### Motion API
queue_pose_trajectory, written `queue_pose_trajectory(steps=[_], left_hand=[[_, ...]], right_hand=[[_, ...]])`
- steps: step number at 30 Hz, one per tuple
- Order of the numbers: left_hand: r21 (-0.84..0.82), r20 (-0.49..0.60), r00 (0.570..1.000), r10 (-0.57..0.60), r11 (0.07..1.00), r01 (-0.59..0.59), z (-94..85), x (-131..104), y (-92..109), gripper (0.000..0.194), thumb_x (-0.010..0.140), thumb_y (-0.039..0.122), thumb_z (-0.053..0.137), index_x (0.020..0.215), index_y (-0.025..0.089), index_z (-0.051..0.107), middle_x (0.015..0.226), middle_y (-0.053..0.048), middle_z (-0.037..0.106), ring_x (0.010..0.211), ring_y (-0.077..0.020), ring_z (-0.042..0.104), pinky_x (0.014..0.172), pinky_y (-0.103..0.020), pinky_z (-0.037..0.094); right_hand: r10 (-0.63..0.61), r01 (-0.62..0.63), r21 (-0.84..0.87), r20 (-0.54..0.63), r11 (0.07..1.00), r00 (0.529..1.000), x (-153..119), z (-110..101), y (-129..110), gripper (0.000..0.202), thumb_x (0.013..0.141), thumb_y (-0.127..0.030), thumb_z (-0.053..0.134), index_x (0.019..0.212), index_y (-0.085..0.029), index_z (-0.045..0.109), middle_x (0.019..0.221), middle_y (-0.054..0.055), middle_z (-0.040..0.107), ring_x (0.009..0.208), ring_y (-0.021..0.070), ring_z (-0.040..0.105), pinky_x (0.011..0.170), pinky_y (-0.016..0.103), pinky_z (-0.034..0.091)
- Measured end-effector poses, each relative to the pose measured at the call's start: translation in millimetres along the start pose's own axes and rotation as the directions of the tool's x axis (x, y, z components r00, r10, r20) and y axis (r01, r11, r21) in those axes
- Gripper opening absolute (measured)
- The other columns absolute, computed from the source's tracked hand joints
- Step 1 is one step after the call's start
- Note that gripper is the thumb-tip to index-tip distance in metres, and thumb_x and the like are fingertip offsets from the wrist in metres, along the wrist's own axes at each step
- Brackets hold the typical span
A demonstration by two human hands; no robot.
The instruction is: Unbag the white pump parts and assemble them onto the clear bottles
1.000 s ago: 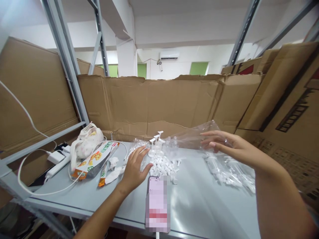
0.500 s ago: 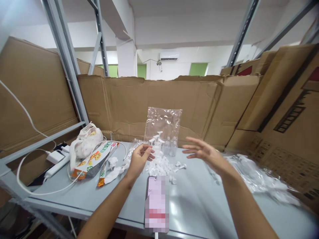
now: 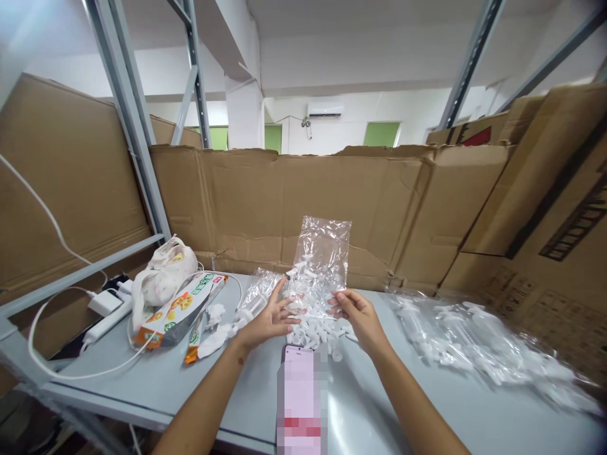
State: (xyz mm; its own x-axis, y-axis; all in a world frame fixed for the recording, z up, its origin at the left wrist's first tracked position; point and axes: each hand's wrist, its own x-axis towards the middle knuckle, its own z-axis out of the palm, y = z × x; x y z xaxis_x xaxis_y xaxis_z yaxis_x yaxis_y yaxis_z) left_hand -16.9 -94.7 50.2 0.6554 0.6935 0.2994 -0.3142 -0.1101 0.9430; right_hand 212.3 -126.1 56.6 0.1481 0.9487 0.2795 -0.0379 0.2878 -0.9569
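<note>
A clear plastic bag (image 3: 325, 243) stands tilted in the middle of the table, with white trigger-like sprayer heads (image 3: 303, 270) showing through its film. At the bag's left side is my left hand (image 3: 268, 321), fingers spread, its fingertips touching or just beside the film. My right hand (image 3: 359, 319) pinches thumb and forefinger together at the lower right edge of the same bag. Under and in front of the bag lies a heap of small white plastic parts (image 3: 315, 333). The bag's film and my hands partly hide what is inside.
A phone (image 3: 300, 392) lies at the front edge. Filled clear bags (image 3: 474, 335) lie to the right. On the left are a snack packet (image 3: 183, 309), a white cloth pouch (image 3: 165, 272), crumpled tissue (image 3: 215, 313), a power strip (image 3: 107, 322) and cables. Cardboard (image 3: 303, 202) walls the back.
My right hand has come in leftward from open and raised to a pinch at the bag. My left hand has spread its fingers. The bag has shifted slightly and more filled bags show at right.
</note>
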Motion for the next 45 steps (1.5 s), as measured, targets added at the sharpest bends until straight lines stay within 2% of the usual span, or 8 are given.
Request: queue_pose_trajectory(steps=[7,10,26,34,37,41,43,45], left_hand=[[0.072,-0.354,0.934,-0.037,0.995,0.067,3.2,10.6,-18.3,0.065,0.071,0.038,0.070,0.124,0.011,0.043,0.099,-0.016,0.067,0.082,-0.0226,0.067,0.072,-0.032,0.049],[0.043,-0.411,0.911,-0.040,0.997,0.063,6.8,10.5,-20.0,0.065,0.068,0.040,0.072,0.120,0.012,0.045,0.095,-0.014,0.068,0.079,-0.0219,0.068,0.073,-0.032,0.050],[-0.074,-0.398,0.917,-0.033,0.997,0.004,13.1,4.0,-12.9,0.070,0.073,0.042,0.066,0.133,0.016,0.041,0.114,-0.017,0.063,0.090,-0.0270,0.067,0.084,-0.039,0.049],[0.107,-0.288,0.951,0.111,0.991,-0.083,1.5,-1.0,2.6,0.070,0.074,0.031,0.068,0.134,0.022,0.034,0.120,-0.014,0.059,0.099,-0.0227,0.063,0.089,-0.036,0.045],[0.122,-0.380,0.894,0.240,0.970,-0.209,-0.9,2.6,24.6,0.062,0.077,0.036,0.065,0.130,0.021,0.036,0.120,-0.014,0.058,0.094,-0.0219,0.064,0.083,-0.035,0.049],[0.148,-0.561,0.779,0.279,0.960,-0.237,0.0,7.1,51.2,0.049,0.077,0.038,0.063,0.118,0.019,0.044,0.097,-0.009,0.066,0.072,-0.0180,0.067,0.064,-0.029,0.052],[0.161,-0.538,0.813,0.223,0.974,-0.161,4.6,6.1,54.4,0.044,0.076,0.038,0.064,0.111,0.017,0.048,0.089,-0.007,0.066,0.066,-0.0170,0.066,0.058,-0.026,0.051],[0.168,-0.479,0.865,0.147,0.983,-0.074,12.8,3.1,50.4,0.043,0.075,0.039,0.065,0.108,0.017,0.050,0.086,-0.007,0.066,0.064,-0.0169,0.066,0.056,-0.025,0.051]], right_hand=[[0.033,-0.062,0.145,0.192,0.988,0.981,-8.1,5.3,20.2,0.053,0.077,-0.063,0.051,0.109,-0.021,0.057,0.096,0.010,0.067,0.082,0.0256,0.066,0.068,0.038,0.052],[0.045,-0.085,0.155,0.245,0.984,0.969,-12.7,12.9,26.7,0.063,0.069,-0.053,0.067,0.121,-0.024,0.046,0.099,0.008,0.066,0.083,0.0257,0.067,0.067,0.038,0.052],[0.011,-0.011,0.060,0.007,0.998,1.000,-16.0,21.1,21.2,0.036,0.074,-0.049,0.064,0.096,-0.020,0.066,0.071,0.002,0.070,0.073,0.0248,0.071,0.076,0.038,0.052],[-0.030,0.028,0.011,0.190,1.000,0.981,-15.4,11.4,16.7,0.033,0.077,-0.048,0.061,0.093,-0.020,0.066,0.082,0.005,0.070,0.074,0.0225,0.068,0.073,0.039,0.053],[0.071,-0.034,-0.088,0.470,0.996,0.880,-17.1,6.7,9.7,0.034,0.078,-0.047,0.059,0.095,-0.019,0.066,0.071,0.004,0.069,0.069,0.0200,0.067,0.071,0.036,0.051],[0.258,-0.121,-0.230,0.794,0.966,0.551,-18.6,0.9,0.9,0.037,0.076,-0.046,0.062,0.100,-0.018,0.065,0.072,0.005,0.069,0.065,0.0175,0.065,0.062,0.031,0.048],[0.200,-0.090,-0.184,0.760,0.979,0.618,-17.0,-0.2,-0.1,0.041,0.077,-0.049,0.061,0.102,-0.018,0.063,0.077,0.006,0.069,0.064,0.0163,0.064,0.058,0.028,0.046],[0.063,-0.006,-0.095,0.603,0.995,0.795,-14.8,0.9,1.2,0.044,0.077,-0.053,0.058,0.103,-0.018,0.062,0.081,0.007,0.068,0.065,0.0158,0.062,0.055,0.026,0.042]])
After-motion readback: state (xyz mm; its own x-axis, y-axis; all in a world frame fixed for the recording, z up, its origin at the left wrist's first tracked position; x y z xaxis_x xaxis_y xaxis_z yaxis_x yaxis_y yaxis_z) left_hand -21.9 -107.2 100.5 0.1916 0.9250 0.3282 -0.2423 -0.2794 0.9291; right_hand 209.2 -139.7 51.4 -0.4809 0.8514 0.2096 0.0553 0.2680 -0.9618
